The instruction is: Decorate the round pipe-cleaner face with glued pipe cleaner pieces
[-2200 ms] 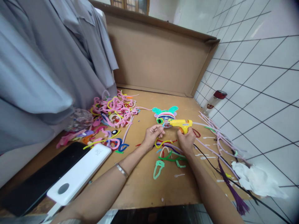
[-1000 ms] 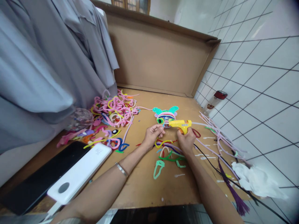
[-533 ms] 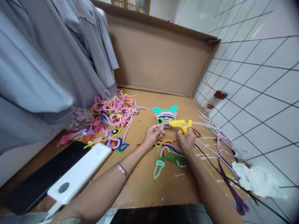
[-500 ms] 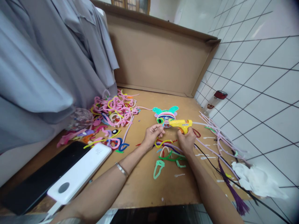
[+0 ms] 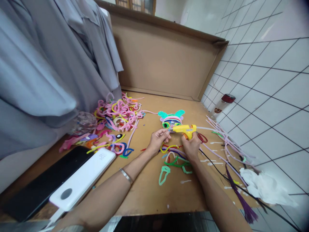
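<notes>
My right hand (image 5: 191,145) is wrapped round the handle of a yellow glue gun (image 5: 184,130), whose metal nozzle points left. The nozzle reaches the fingertips of my left hand (image 5: 158,139), which are pinched together; what they hold is too small to make out. Just beyond both hands lies a colourful face-like craft piece (image 5: 171,119) with green ears and ringed eyes. Nearer to me, between my forearms, are bent pipe cleaners in yellow, purple and green, with a pale green loop (image 5: 164,174) below them.
A pile of pink pipe cleaners (image 5: 120,112) sits at the left. Near it lie a white power bank (image 5: 83,177) and a black slab (image 5: 45,183). At the right are a jar (image 5: 222,104), lilac stems, a black cable, a purple tassel (image 5: 241,196) and white tissue (image 5: 265,187).
The glue gun and my right hand have shifted slightly left, so the nozzle is closer over my left fingertips. My left hand has barely moved.
</notes>
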A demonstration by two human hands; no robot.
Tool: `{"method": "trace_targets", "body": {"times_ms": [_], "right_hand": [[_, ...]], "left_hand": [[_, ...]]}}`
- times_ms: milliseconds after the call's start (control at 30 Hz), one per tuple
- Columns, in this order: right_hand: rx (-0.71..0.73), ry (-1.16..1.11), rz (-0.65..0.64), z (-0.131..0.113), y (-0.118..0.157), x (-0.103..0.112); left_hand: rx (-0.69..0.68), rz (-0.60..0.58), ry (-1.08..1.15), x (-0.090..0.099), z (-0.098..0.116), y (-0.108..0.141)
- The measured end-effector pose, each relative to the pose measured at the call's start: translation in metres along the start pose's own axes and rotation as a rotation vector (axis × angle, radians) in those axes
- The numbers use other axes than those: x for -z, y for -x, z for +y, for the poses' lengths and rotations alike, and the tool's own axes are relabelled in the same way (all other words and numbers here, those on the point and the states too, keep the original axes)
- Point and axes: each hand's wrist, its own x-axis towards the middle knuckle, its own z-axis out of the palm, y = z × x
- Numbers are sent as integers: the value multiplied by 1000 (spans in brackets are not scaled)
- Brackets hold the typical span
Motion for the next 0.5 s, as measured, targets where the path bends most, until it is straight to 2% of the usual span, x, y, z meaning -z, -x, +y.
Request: {"method": "trace_targets", "body": {"times_ms": [233, 500], "right_hand": [[-72, -49, 34, 1, -4, 2], [-43, -15, 24, 1, -3, 1]], "left_hand": [[7, -1, 4, 0, -1, -1], [17, 9, 7, -1, 0, 0]]}}
